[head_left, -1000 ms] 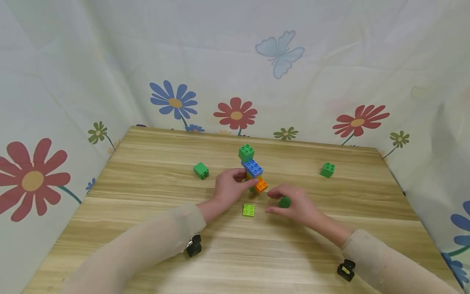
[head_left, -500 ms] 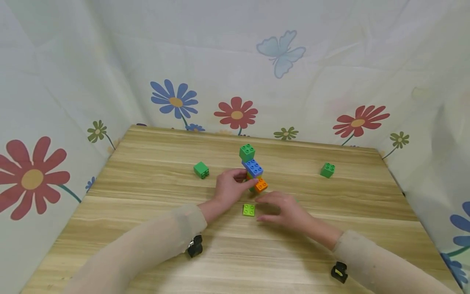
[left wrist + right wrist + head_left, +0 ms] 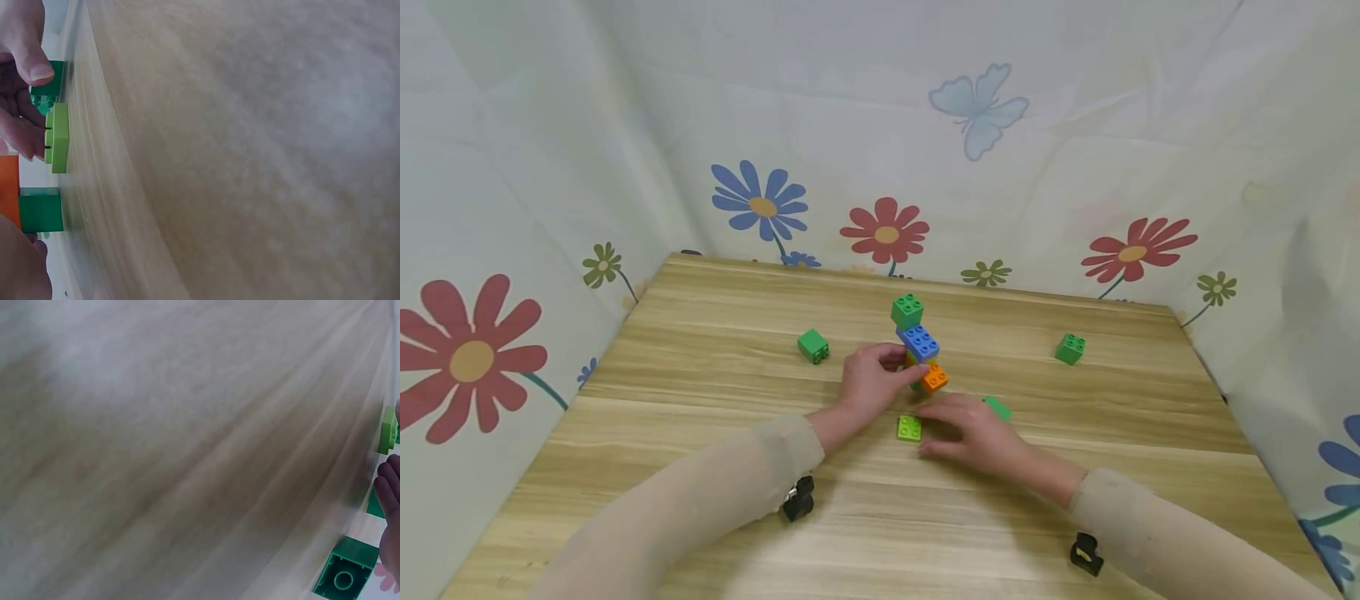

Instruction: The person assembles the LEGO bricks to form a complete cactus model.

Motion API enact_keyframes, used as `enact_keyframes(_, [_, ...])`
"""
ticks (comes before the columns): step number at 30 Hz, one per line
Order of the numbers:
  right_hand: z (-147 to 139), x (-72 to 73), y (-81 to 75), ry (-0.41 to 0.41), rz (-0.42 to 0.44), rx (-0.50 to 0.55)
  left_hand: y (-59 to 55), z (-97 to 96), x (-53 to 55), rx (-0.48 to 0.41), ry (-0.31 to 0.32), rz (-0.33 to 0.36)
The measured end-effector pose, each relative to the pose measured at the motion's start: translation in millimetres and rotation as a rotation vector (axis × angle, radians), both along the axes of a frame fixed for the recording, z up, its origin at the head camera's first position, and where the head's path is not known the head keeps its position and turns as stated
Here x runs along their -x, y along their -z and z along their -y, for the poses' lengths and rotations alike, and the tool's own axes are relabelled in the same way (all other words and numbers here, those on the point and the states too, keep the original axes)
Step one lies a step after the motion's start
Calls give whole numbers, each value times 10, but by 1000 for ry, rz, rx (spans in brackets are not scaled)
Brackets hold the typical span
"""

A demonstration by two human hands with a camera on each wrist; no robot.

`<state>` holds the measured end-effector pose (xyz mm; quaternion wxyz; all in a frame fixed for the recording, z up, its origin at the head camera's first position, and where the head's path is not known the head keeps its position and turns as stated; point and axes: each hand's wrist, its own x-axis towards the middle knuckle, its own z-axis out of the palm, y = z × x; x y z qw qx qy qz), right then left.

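Observation:
My left hand (image 3: 872, 379) grips the lower part of a stack of toy building bricks (image 3: 917, 342). Green tops the stack, then blue, with an orange brick (image 3: 935, 378) jutting out lower right and a green brick (image 3: 41, 209) at the base. A flat lime-green brick (image 3: 909, 428) lies studs up just in front of it. Over this brick's right side reaches my right hand (image 3: 977, 433), thumb and fingers spread apart. In the left wrist view its fingertips are right at the lime studs. Behind that hand a green brick (image 3: 997, 407) is partly hidden.
One loose green brick (image 3: 814, 346) lies on its side left of the stack. Another green brick (image 3: 1070, 348) stands far right, studs up. The wooden table (image 3: 880, 533) ends at a flower-printed curtain (image 3: 820, 108) behind and at both sides.
My right hand has moved left from around the green brick to the lime-green brick, partly uncovering the green one. My left hand stays on the stack.

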<state>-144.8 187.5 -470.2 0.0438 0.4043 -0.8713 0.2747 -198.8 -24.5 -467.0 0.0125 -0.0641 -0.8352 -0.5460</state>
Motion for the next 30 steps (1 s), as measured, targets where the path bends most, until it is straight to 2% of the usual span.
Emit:
enact_keyframes(12, [117, 22, 48, -40, -49, 34, -8, 25, 0, 10, 14, -19])
enact_keyframes(22, [83, 4, 31, -50, -56, 24, -29, 22, -17, 27, 11, -8])
enact_keyframes(26, [8, -40, -9, 6, -9, 31, -18, 15, -14, 28, 15, -13])
enact_keyframes(30, [-84, -73, -53, 121, 130, 66, -13, 5, -12, 50, 6, -21])
